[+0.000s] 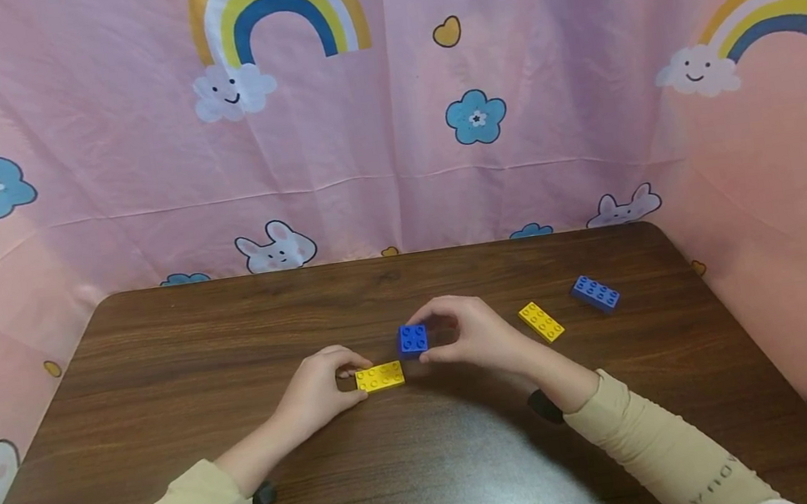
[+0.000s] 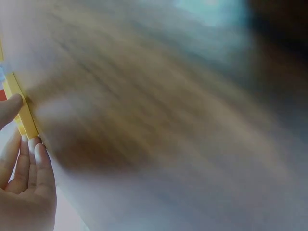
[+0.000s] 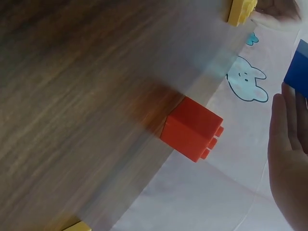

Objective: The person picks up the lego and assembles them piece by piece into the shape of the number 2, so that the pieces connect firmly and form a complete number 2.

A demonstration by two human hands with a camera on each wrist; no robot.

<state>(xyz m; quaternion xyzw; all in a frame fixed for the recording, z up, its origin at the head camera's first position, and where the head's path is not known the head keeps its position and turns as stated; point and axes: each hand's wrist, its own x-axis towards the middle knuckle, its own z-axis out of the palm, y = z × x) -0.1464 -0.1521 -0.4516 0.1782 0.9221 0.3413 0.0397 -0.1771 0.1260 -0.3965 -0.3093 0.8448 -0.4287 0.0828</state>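
Blue brick [image 1: 413,341], just right of the yellow brick [image 1: 381,377]: your right hand [image 1: 477,330] pinches its sides, your left hand [image 1: 316,389] the yellow's, fingers narrowly parted, likely keeping studs [image 1: 421,343] uncovered.

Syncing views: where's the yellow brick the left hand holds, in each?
Head: yellow brick below centre, slightly left.
Left wrist: yellow brick far left, about mid-height.
Right wrist: yellow brick at the top edge, right of centre.
Shared landmark: left hand at the brick, blurred in right wrist.
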